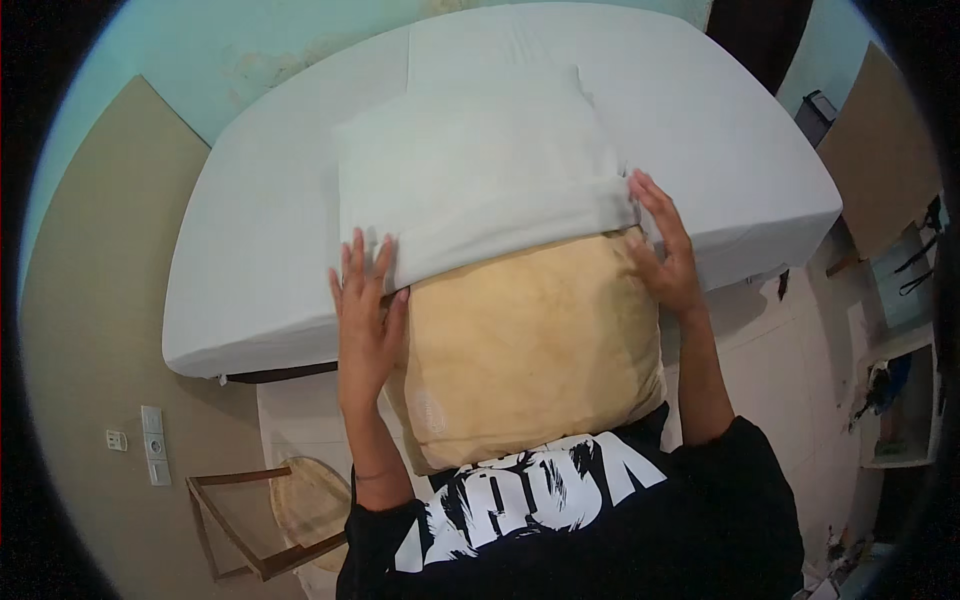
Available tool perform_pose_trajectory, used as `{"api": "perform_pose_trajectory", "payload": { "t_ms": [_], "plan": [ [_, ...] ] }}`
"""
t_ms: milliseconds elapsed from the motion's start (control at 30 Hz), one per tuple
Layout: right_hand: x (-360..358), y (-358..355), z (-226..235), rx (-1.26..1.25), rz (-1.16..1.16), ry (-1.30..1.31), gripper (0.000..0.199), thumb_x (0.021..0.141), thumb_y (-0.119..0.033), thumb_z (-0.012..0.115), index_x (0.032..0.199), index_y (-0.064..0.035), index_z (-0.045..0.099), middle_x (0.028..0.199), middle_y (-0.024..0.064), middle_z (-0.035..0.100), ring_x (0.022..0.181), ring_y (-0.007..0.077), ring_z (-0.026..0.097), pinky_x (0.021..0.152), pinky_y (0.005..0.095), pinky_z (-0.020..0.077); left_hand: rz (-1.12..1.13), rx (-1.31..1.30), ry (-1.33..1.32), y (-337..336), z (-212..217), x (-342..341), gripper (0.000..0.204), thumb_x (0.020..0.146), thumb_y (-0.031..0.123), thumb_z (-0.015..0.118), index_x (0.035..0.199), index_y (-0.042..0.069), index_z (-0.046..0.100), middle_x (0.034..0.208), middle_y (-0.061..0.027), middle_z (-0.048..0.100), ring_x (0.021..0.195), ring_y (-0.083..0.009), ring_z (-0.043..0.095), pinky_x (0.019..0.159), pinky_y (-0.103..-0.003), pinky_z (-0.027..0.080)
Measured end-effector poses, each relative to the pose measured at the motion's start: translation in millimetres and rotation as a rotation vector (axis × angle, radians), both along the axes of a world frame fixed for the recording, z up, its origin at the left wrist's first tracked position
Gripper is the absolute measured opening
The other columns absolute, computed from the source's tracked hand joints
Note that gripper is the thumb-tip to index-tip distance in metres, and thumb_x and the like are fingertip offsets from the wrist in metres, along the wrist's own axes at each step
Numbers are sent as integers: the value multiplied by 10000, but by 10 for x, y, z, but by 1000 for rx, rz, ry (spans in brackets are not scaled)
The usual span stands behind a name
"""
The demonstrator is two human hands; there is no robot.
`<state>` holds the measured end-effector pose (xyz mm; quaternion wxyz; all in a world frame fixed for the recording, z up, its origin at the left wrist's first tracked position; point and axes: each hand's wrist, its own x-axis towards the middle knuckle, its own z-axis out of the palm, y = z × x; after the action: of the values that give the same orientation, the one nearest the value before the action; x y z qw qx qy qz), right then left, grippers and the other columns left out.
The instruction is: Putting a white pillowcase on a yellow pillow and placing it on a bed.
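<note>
Right now a plump, yellowed tan fabric pillow [530, 350] is pressed against the person's chest, its lower edge resting on the black printed shirt [560, 510] and its upper end reaching over the near edge of the bed. A pale grey-white cloth pillowcase [480, 180] covers the pillow's upper end; the case's open hem runs across the pillow about a third of the way down, and the rest of the case lies flat on the white sheeted mattress [720, 130].

The left hand [365, 310] lies along the pillow's left side, fingers stretched out and close together, fingertips touching the hem of the pillowcase at its left corner; it is flat and open rather than clenched, though whether the thumb pinches the cloth underneath cannot be told. The right hand [665, 250] sits at the pillow's upper right corner, fingers extended and slightly spread, pressing on the case's hem where it meets the pillow; it too looks open, not closed around anything.

Beyond the case, a second flat white pillow [490, 50] lies near the head of the mattress. Down on the left, a wooden-framed woven stool [290, 510] stands on the floor beside a beige wall with a white socket strip [153, 445]
</note>
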<state>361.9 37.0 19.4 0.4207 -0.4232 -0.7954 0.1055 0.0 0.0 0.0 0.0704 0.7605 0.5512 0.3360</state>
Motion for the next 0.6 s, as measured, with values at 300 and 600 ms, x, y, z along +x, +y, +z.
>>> {"api": "perform_pose_trajectory", "payload": {
  "t_ms": [300, 600],
  "plan": [
    [169, -8, -338, -720, -184, 759, 591, 938, -428, 556, 1345, -10, 462, 1181, 81, 593, 1102, 153, 532, 939, 314, 429, 179, -354, -871, -371, -817, -428, 564, 1009, 409, 361, 1479, 111, 268, 1538, -138, 220, 1428, -275, 169, 1142, -385, 157],
    [167, 94, -424, -973, 79, 1128, 578, 895, -385, 627, 1290, 5, 462, 1180, 98, 597, 1024, 151, 594, 851, 279, 487, 96, -332, -798, -24, -777, 28, 638, 996, 330, 427, 1501, 69, 139, 1546, -150, 189, 1414, -271, 205, 1128, -352, 191]
  ]
}}
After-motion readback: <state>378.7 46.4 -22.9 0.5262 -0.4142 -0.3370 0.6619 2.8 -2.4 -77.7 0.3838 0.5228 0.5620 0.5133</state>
